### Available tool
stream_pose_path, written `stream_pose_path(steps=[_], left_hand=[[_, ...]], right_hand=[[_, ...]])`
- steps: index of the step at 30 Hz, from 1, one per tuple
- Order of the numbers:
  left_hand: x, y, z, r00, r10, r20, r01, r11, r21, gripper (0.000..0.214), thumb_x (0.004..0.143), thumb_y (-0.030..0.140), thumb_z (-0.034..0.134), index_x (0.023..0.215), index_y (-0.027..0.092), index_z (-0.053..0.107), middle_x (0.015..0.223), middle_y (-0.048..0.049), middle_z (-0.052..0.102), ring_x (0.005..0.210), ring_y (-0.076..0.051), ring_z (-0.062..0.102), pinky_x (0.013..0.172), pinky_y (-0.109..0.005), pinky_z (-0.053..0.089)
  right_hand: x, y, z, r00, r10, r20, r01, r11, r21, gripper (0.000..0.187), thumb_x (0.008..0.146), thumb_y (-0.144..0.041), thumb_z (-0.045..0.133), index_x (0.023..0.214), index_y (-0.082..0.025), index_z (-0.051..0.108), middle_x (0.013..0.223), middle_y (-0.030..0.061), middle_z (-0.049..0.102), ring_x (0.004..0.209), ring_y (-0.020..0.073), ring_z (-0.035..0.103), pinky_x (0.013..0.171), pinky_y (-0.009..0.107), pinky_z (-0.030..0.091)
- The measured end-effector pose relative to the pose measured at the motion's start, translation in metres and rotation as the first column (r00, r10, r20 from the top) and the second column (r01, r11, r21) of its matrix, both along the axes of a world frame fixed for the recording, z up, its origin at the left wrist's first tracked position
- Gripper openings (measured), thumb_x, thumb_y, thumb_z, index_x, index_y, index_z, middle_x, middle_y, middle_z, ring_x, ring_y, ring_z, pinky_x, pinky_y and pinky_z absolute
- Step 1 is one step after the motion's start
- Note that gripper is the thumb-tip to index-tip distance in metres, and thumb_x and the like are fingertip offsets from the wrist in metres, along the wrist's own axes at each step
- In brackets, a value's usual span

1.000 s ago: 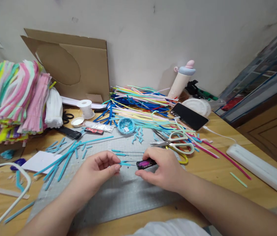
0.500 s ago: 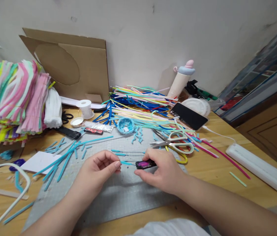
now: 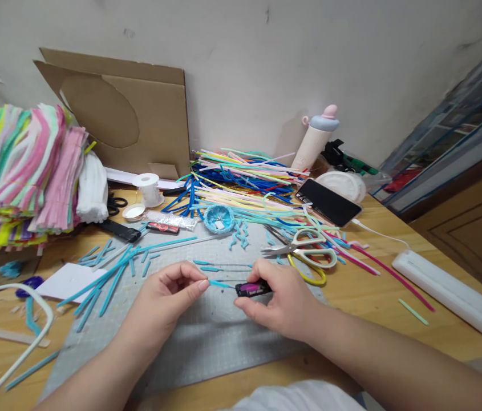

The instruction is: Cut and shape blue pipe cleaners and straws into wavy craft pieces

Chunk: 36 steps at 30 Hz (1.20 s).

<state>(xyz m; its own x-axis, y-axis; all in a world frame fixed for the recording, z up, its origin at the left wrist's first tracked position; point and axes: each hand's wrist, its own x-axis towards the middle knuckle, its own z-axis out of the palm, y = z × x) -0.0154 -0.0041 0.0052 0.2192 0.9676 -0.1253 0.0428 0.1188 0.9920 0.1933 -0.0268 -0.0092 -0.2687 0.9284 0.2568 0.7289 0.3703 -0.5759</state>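
My left hand (image 3: 183, 291) pinches a short light-blue pipe cleaner (image 3: 219, 283) between thumb and fingertips, just above the grey cutting mat (image 3: 206, 348). The free end points right, toward my right hand (image 3: 277, 294). That hand is wrapped round what looks like a black lighter with a purple label (image 3: 251, 288), its end right at the pipe cleaner's tip; I cannot make out a flame. Behind my hands lie two thin wires with blue fuzzy ends (image 3: 210, 269). White-handled scissors (image 3: 304, 249) rest beyond my right hand.
Cut blue pipe cleaners (image 3: 112, 277) lie at left by a white card (image 3: 67, 282). A blue fuzzy bowl shape (image 3: 219, 220) sits before a pile of coloured pipe cleaners (image 3: 244, 177). A phone (image 3: 330, 202), bottle (image 3: 315, 140) and white power strip (image 3: 452, 291) stand right.
The lighter has tilted slightly in my right hand, and both hands have shifted only a little. The pipe cleaner stays pinched in my left hand.
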Motion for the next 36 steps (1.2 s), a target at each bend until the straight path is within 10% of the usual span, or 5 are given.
stream_pose_path(steps=[36], left_hand=[[0.0002, 0.0005, -0.0017, 0.999, -0.008, 0.051, 0.01, 0.999, -0.038, 0.01, 0.066, 0.023, 0.072, 0.063, 0.018, 0.063, 0.066, 0.0035, 0.058, 0.064, -0.009, 0.05, 0.061, -0.019, 0.037]], right_hand=[[-0.0002, -0.0011, 0.0002, 1.0, -0.009, 0.014, 0.009, 1.0, -0.001, 0.027, 0.07, -0.043, 0.061, 0.073, -0.02, 0.047, 0.062, -0.0034, 0.054, 0.055, 0.0112, 0.047, 0.054, 0.023, 0.031]])
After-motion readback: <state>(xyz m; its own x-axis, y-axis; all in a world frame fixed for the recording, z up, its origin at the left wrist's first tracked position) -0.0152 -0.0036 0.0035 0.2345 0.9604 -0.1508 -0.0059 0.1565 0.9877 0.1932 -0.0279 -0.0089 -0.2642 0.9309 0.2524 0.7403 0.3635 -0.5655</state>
